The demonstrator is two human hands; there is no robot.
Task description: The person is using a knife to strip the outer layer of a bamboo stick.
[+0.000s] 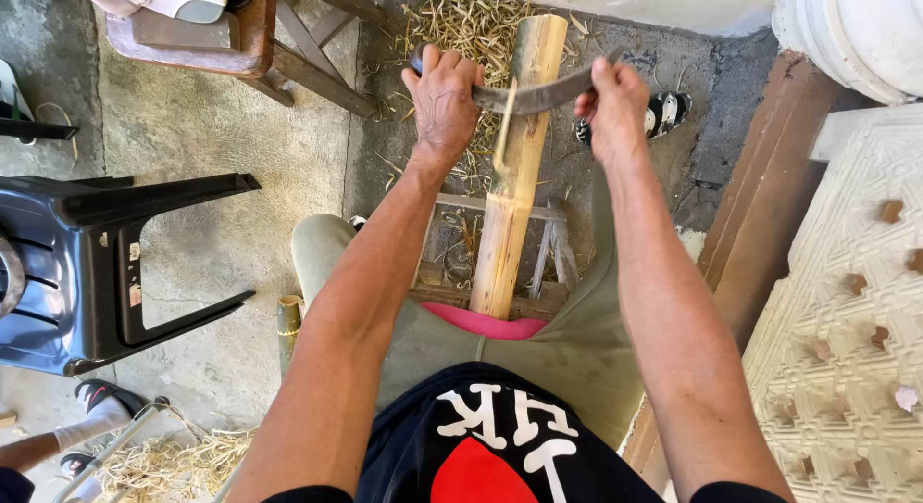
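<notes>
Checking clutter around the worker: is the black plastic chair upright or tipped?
Tipped: the black plastic chair lies on its side, legs pointing sideways across the floor.

Pale yellow-tan bamboo pole (514, 166) with greenish tip; dark grey curved blade (538, 94); olive-green shorts (577, 339); black plastic chair (106, 263); black shirt (500, 445), white and red print; cream patterned slab (846, 311)

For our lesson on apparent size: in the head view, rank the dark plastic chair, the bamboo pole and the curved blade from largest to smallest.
1. dark plastic chair, cropped and nearer
2. bamboo pole
3. curved blade
</notes>
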